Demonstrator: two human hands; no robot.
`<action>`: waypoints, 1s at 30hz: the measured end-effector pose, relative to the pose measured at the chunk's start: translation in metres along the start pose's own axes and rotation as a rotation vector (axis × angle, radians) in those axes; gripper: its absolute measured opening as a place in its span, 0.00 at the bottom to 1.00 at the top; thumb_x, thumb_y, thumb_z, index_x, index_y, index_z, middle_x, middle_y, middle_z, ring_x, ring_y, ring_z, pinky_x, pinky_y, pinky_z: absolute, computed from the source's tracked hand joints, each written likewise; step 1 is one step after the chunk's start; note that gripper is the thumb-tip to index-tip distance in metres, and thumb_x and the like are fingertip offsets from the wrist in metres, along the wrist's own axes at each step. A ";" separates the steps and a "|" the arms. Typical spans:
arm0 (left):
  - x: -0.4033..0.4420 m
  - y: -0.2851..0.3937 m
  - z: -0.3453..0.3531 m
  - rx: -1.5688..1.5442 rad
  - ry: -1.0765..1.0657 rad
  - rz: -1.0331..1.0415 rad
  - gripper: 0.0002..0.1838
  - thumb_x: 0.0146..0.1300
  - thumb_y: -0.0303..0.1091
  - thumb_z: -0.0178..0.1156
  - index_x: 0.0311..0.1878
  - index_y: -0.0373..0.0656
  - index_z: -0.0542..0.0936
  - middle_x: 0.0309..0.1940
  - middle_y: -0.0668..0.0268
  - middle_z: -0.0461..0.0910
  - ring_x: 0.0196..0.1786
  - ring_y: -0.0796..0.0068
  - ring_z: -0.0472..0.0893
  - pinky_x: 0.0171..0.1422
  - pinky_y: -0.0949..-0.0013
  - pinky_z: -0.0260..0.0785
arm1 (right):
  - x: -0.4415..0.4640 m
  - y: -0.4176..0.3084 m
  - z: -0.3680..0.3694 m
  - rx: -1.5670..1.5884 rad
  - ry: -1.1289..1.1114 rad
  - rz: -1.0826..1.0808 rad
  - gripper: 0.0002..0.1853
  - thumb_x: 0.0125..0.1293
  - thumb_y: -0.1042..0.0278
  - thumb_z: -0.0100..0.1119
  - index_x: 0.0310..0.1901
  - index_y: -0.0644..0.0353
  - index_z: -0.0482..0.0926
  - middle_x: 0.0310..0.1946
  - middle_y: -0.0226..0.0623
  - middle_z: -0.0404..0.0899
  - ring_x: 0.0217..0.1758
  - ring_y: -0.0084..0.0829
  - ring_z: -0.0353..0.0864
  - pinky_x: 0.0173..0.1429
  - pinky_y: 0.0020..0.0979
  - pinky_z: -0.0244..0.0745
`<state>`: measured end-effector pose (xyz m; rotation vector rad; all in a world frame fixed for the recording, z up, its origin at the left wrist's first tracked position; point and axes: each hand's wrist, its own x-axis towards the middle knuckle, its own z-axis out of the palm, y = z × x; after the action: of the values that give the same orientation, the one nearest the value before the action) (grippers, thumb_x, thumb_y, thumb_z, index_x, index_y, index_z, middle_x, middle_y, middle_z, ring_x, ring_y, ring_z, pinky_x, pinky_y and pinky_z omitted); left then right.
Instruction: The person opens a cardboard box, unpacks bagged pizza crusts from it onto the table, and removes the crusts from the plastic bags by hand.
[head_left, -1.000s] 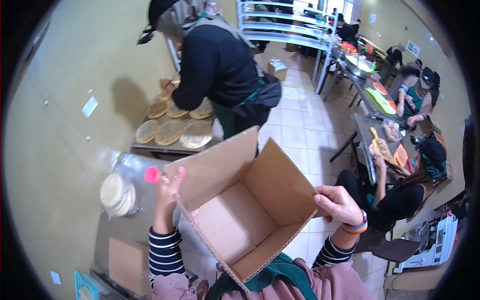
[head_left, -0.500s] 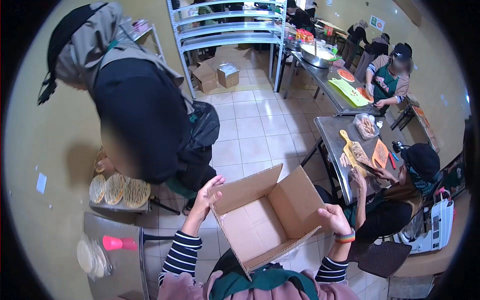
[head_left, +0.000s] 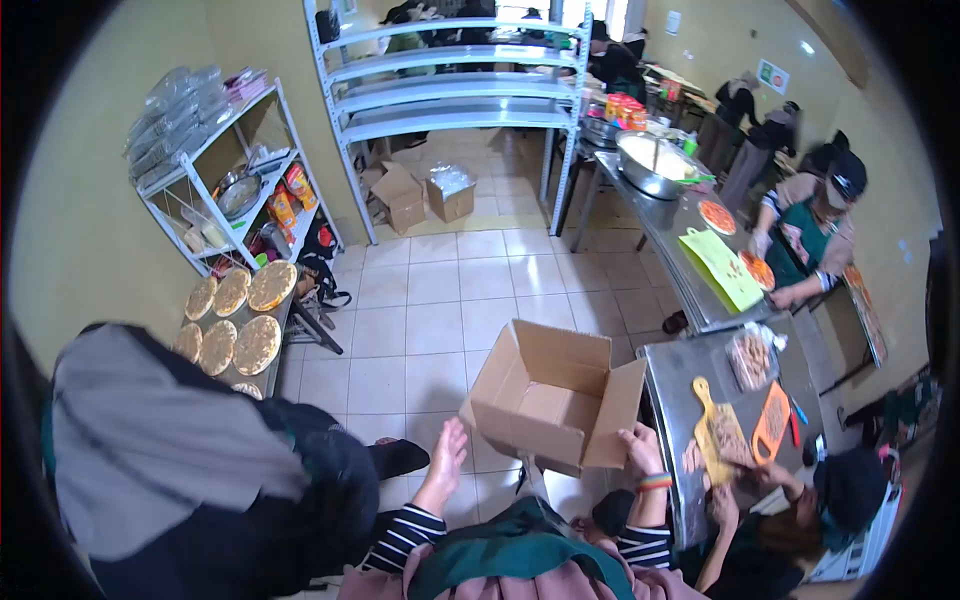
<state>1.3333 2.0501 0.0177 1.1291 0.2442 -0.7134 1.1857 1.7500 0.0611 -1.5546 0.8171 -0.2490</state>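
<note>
An empty cardboard box with its top open hangs in front of me above the tiled floor. My right hand, with a rainbow band at the wrist, grips the box's right flap near its lower corner. My left hand is beside the box's lower left side, fingers stretched out and palm turned towards it. A small gap seems to separate that hand from the cardboard.
A person bends close at my left, below a table of round pizza bases. At right, a metal table holds a yellow cutting board, where another person works. Blue-grey shelving stands ahead, with cardboard boxes beneath.
The box has swung right and tilted, and my left hand has let go of its left side. My right hand still holds it. The person at left has moved nearer and lower in view.
</note>
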 end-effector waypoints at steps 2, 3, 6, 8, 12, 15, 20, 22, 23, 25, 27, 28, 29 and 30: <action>0.047 0.003 -0.004 -0.029 0.086 0.041 0.36 0.61 0.55 0.45 0.67 0.44 0.51 0.67 0.59 0.49 0.68 0.59 0.52 0.68 0.56 0.40 | 0.070 -0.001 0.014 0.138 -0.007 0.097 0.10 0.56 0.73 0.51 0.39 0.69 0.73 0.27 0.38 0.76 0.27 0.27 0.77 0.28 0.27 0.72; 0.071 0.013 -0.002 -0.084 0.144 0.017 0.36 0.60 0.53 0.47 0.66 0.44 0.53 0.67 0.57 0.51 0.67 0.58 0.54 0.68 0.56 0.43 | 0.111 -0.006 0.018 0.053 -0.059 0.184 0.11 0.56 0.74 0.50 0.41 0.67 0.72 0.29 0.38 0.76 0.28 0.29 0.76 0.31 0.30 0.73; 0.095 0.027 -0.001 -0.177 0.246 -0.047 0.33 0.60 0.50 0.50 0.64 0.43 0.56 0.65 0.57 0.55 0.64 0.57 0.58 0.65 0.57 0.50 | 0.195 -0.001 0.047 0.135 -0.059 0.321 0.14 0.54 0.78 0.49 0.45 0.64 0.67 0.34 0.40 0.73 0.32 0.33 0.75 0.34 0.36 0.75; 0.116 0.036 -0.006 -0.219 0.266 -0.056 0.32 0.60 0.49 0.51 0.63 0.43 0.57 0.63 0.57 0.58 0.62 0.57 0.61 0.62 0.57 0.54 | 0.249 -0.019 0.067 0.312 -0.004 0.340 0.18 0.53 0.80 0.48 0.48 0.63 0.64 0.38 0.42 0.71 0.34 0.36 0.75 0.34 0.39 0.75; 0.158 0.038 -0.042 -0.323 0.424 -0.082 0.27 0.60 0.46 0.51 0.60 0.45 0.62 0.54 0.63 0.68 0.51 0.63 0.69 0.54 0.61 0.62 | 0.347 -0.052 0.111 0.348 -0.075 0.364 0.21 0.51 0.83 0.47 0.48 0.62 0.59 0.41 0.44 0.69 0.37 0.41 0.74 0.35 0.45 0.75; 0.206 0.063 -0.063 -0.378 0.560 -0.123 0.24 0.60 0.45 0.50 0.58 0.46 0.65 0.49 0.65 0.70 0.45 0.67 0.71 0.50 0.62 0.64 | 0.427 -0.068 0.158 0.453 -0.099 0.362 0.19 0.52 0.81 0.48 0.47 0.62 0.59 0.37 0.45 0.69 0.34 0.41 0.74 0.33 0.41 0.75; 0.321 0.141 -0.102 -0.458 0.581 -0.091 0.22 0.60 0.45 0.49 0.55 0.46 0.67 0.48 0.66 0.71 0.42 0.70 0.72 0.47 0.63 0.66 | 0.533 -0.129 0.273 0.487 -0.110 0.336 0.21 0.52 0.79 0.50 0.50 0.56 0.60 0.40 0.40 0.68 0.38 0.38 0.71 0.37 0.44 0.71; 0.356 0.179 -0.103 -0.452 0.574 -0.068 0.19 0.61 0.42 0.48 0.54 0.45 0.67 0.45 0.66 0.72 0.40 0.71 0.73 0.44 0.66 0.67 | 0.588 -0.134 0.320 0.461 -0.152 0.316 0.22 0.52 0.79 0.49 0.50 0.51 0.61 0.42 0.38 0.68 0.41 0.38 0.71 0.40 0.45 0.70; 0.373 0.205 -0.096 -0.465 0.585 -0.072 0.19 0.61 0.42 0.48 0.54 0.45 0.67 0.45 0.66 0.72 0.40 0.71 0.73 0.44 0.66 0.67 | 0.614 -0.143 0.346 0.451 -0.172 0.302 0.23 0.52 0.79 0.49 0.50 0.51 0.61 0.43 0.37 0.67 0.41 0.38 0.70 0.41 0.46 0.70; 0.399 0.262 -0.080 -0.323 0.537 0.056 0.16 0.62 0.39 0.48 0.51 0.44 0.69 0.42 0.66 0.74 0.39 0.72 0.74 0.42 0.69 0.68 | 0.648 -0.174 0.401 0.518 -0.263 0.279 0.23 0.51 0.79 0.49 0.50 0.51 0.62 0.45 0.36 0.67 0.42 0.39 0.70 0.41 0.46 0.71; 0.424 0.289 -0.078 -0.292 0.547 0.076 0.15 0.62 0.38 0.48 0.50 0.44 0.70 0.42 0.66 0.74 0.39 0.72 0.75 0.42 0.70 0.68 | 0.686 -0.199 0.460 0.520 -0.265 0.288 0.23 0.50 0.79 0.49 0.50 0.51 0.62 0.45 0.35 0.67 0.42 0.39 0.70 0.42 0.45 0.72; 0.440 0.301 -0.079 -0.256 0.543 0.099 0.14 0.62 0.37 0.48 0.49 0.43 0.71 0.41 0.66 0.75 0.38 0.72 0.75 0.41 0.71 0.68 | 0.708 -0.211 0.490 0.528 -0.259 0.286 0.23 0.50 0.80 0.49 0.49 0.52 0.63 0.45 0.35 0.67 0.42 0.39 0.70 0.43 0.45 0.72; 0.451 0.309 -0.079 -0.285 0.579 0.101 0.15 0.61 0.38 0.49 0.48 0.42 0.71 0.42 0.65 0.75 0.38 0.72 0.75 0.41 0.70 0.68 | 0.734 -0.220 0.521 0.518 -0.281 0.285 0.23 0.50 0.80 0.49 0.49 0.52 0.63 0.45 0.35 0.67 0.42 0.39 0.70 0.43 0.45 0.72; 0.460 0.311 -0.081 -0.303 0.596 0.109 0.15 0.61 0.38 0.49 0.48 0.42 0.71 0.42 0.65 0.75 0.38 0.72 0.75 0.41 0.70 0.68 | 0.762 -0.221 0.553 0.561 -0.324 0.270 0.22 0.50 0.81 0.49 0.48 0.52 0.63 0.44 0.36 0.68 0.42 0.39 0.70 0.43 0.45 0.72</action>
<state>1.8919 2.0139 -0.0271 1.0293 0.7625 -0.2150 2.1439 1.6957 -0.0614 -0.9147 0.6209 -0.0191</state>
